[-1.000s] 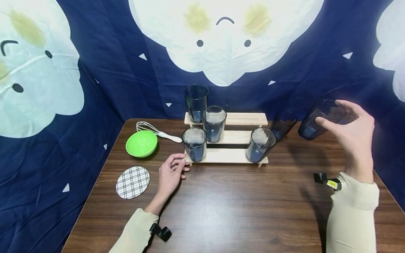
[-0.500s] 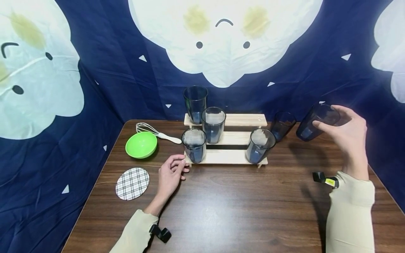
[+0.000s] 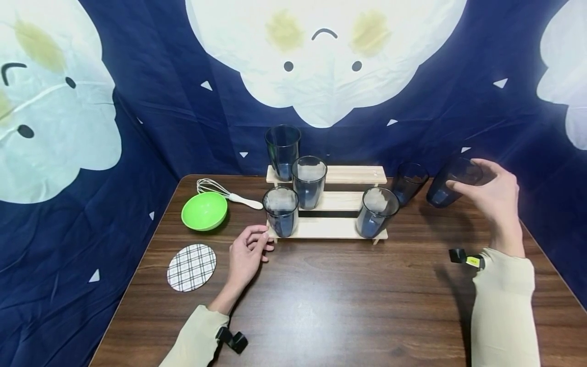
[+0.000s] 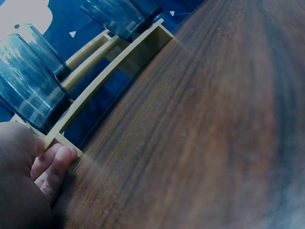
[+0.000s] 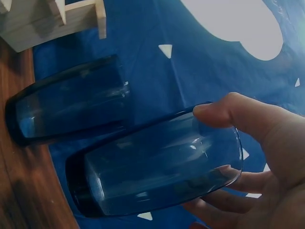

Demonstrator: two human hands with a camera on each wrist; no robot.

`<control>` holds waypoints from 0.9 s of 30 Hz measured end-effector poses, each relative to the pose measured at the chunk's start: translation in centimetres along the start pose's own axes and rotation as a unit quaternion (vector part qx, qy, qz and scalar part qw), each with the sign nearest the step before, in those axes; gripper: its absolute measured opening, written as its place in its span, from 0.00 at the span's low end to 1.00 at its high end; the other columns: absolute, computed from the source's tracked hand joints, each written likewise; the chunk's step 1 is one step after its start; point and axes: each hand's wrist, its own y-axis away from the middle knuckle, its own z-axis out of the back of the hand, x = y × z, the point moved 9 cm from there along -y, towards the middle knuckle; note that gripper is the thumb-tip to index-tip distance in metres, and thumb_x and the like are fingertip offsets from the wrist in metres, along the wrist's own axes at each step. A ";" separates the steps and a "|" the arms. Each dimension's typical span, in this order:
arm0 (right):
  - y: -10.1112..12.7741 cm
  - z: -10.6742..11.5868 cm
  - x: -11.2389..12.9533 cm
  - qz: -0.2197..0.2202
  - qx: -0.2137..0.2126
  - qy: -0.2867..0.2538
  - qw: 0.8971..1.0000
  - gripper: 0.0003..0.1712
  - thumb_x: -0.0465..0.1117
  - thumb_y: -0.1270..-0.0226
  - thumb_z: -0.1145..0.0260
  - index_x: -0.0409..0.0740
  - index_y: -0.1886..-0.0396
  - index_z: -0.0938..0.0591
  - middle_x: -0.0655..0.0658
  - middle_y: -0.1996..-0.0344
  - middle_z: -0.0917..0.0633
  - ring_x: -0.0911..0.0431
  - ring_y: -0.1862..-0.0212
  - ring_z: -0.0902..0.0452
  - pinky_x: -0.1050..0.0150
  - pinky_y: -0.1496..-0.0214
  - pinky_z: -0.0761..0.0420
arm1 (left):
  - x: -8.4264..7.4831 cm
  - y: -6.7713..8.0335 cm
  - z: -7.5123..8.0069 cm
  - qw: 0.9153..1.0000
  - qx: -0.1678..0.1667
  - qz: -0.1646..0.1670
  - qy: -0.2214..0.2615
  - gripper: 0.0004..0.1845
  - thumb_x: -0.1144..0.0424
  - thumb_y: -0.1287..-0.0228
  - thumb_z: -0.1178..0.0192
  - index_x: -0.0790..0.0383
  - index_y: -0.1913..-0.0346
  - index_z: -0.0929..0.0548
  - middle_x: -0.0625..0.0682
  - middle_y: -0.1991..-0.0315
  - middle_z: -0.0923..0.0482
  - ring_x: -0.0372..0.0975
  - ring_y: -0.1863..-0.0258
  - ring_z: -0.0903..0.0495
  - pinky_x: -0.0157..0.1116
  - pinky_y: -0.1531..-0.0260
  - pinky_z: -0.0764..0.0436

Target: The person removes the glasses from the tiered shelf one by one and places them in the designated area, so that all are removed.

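My right hand [image 3: 497, 196] grips a dark blue-tinted drinking glass [image 5: 147, 164] near its rim, with the thumb on one side and fingers on the other. In the head view this glass leans, its base low over the back right of the table. Just left of it stands another tinted glass [image 3: 408, 186], beside the rack. At the left front corner of a three-step wooden rack [image 3: 327, 228], my left hand [image 3: 245, 255] pinches the rack's end. Glasses stand on its steps: front left [image 3: 282, 214], front right [image 3: 377, 214], middle [image 3: 311, 183] and top left [image 3: 283, 153].
On the left of the brown table [image 3: 312, 311] are a green bowl [image 3: 204, 210], a white whisk [image 3: 245, 199] and a round checked coaster [image 3: 191, 267]. A dark blue cloth [image 3: 183, 127] with cloud prints hangs close behind the table and at its sides.
My right hand has moved left and slightly down with the glass, bringing it closer to the standing glass beside the rack. The left hand stays at the rack's corner.
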 end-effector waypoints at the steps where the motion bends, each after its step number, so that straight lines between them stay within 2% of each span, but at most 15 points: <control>1: -0.1 -0.1 -0.2 -0.002 0.000 0.005 1.000 0.46 0.44 0.39 0.14 0.38 0.23 0.21 0.73 0.61 0.24 0.78 0.57 0.29 0.79 0.43 0.29 | 0.0 0.0 0.0 1.000 0.000 0.000 0.000 0.09 0.72 0.18 0.36 0.73 0.42 0.15 0.70 0.59 0.09 0.37 0.71 0.08 0.33 0.81 0.09; 3: -0.2 -0.3 -0.5 -0.004 0.000 0.013 1.000 0.46 0.45 0.39 0.15 0.37 0.22 0.21 0.66 0.56 0.21 0.77 0.52 0.30 0.73 0.26 0.33 | 0.0 0.0 0.0 1.000 -0.001 -0.001 0.000 0.09 0.72 0.18 0.36 0.73 0.42 0.15 0.71 0.59 0.09 0.37 0.71 0.08 0.33 0.81 0.09; 5: -0.3 -0.7 -0.8 -0.010 0.001 0.018 1.000 0.47 0.45 0.38 0.15 0.38 0.21 0.22 0.55 0.49 0.16 0.77 0.51 0.31 0.64 0.16 0.36 | -0.1 0.0 -0.1 1.000 -0.001 -0.001 0.001 0.10 0.71 0.18 0.36 0.73 0.42 0.16 0.71 0.59 0.09 0.37 0.71 0.08 0.33 0.81 0.09; 7: -0.5 -1.0 -1.1 -0.010 0.003 0.027 1.000 0.47 0.46 0.38 0.15 0.38 0.21 0.22 0.43 0.41 0.13 0.76 0.49 0.32 0.62 0.14 0.38 | 0.0 0.0 -0.1 1.000 0.000 0.003 0.002 0.09 0.72 0.18 0.36 0.73 0.42 0.15 0.71 0.59 0.09 0.37 0.71 0.08 0.33 0.80 0.09; 9: -0.6 -1.4 -1.3 -0.014 0.006 0.036 0.999 0.47 0.46 0.38 0.15 0.39 0.21 0.22 0.33 0.34 0.14 0.69 0.46 0.27 0.69 0.25 0.29 | 0.0 0.0 -0.1 1.000 0.001 0.003 0.003 0.09 0.71 0.18 0.36 0.73 0.42 0.16 0.71 0.58 0.10 0.37 0.71 0.08 0.33 0.80 0.09; 10: -0.6 -1.5 -1.5 -0.016 0.007 0.038 0.999 0.47 0.47 0.38 0.15 0.40 0.21 0.22 0.32 0.33 0.15 0.66 0.45 0.25 0.70 0.31 0.27 | 0.0 0.0 -0.1 1.000 0.001 0.004 0.002 0.09 0.71 0.18 0.36 0.73 0.42 0.16 0.71 0.58 0.10 0.37 0.71 0.08 0.33 0.80 0.09; 12: -0.7 -1.8 -1.6 -0.015 0.010 0.042 0.999 0.47 0.47 0.38 0.16 0.39 0.20 0.22 0.31 0.30 0.16 0.53 0.37 0.21 0.69 0.32 0.26 | -0.1 0.0 -0.1 1.000 0.001 0.003 0.003 0.09 0.71 0.18 0.36 0.73 0.42 0.16 0.71 0.58 0.09 0.37 0.71 0.08 0.33 0.80 0.09; 14: -0.8 -2.1 -1.7 -0.016 0.011 0.042 0.999 0.48 0.46 0.38 0.16 0.38 0.20 0.23 0.30 0.29 0.17 0.41 0.29 0.23 0.62 0.25 0.24 | -0.1 0.0 -0.1 1.000 0.000 0.001 0.003 0.09 0.71 0.18 0.36 0.73 0.43 0.15 0.71 0.58 0.09 0.37 0.71 0.08 0.33 0.80 0.09; 16: -0.9 -2.3 -1.9 -0.018 0.012 0.041 0.999 0.48 0.46 0.37 0.17 0.38 0.20 0.24 0.30 0.27 0.19 0.35 0.26 0.25 0.50 0.20 0.26 | -0.1 0.0 -0.1 1.000 -0.001 0.000 0.002 0.09 0.72 0.18 0.36 0.73 0.43 0.15 0.71 0.59 0.09 0.37 0.71 0.08 0.33 0.80 0.09; 18: -0.9 -2.6 -2.2 -0.024 0.015 0.038 0.999 0.48 0.46 0.37 0.17 0.38 0.19 0.25 0.31 0.26 0.20 0.34 0.25 0.26 0.43 0.18 0.27 | -0.1 0.0 -0.1 1.000 -0.001 -0.001 0.001 0.09 0.72 0.18 0.36 0.73 0.43 0.15 0.71 0.59 0.09 0.37 0.71 0.08 0.33 0.81 0.09; 27: -1.1 -3.9 -3.4 -0.047 0.028 0.017 0.998 0.50 0.46 0.35 0.17 0.39 0.17 0.27 0.33 0.23 0.22 0.36 0.22 0.29 0.45 0.15 0.30 | -0.1 0.0 0.0 1.000 0.001 0.007 -0.001 0.09 0.72 0.18 0.36 0.70 0.42 0.15 0.70 0.59 0.09 0.36 0.71 0.08 0.33 0.80 0.09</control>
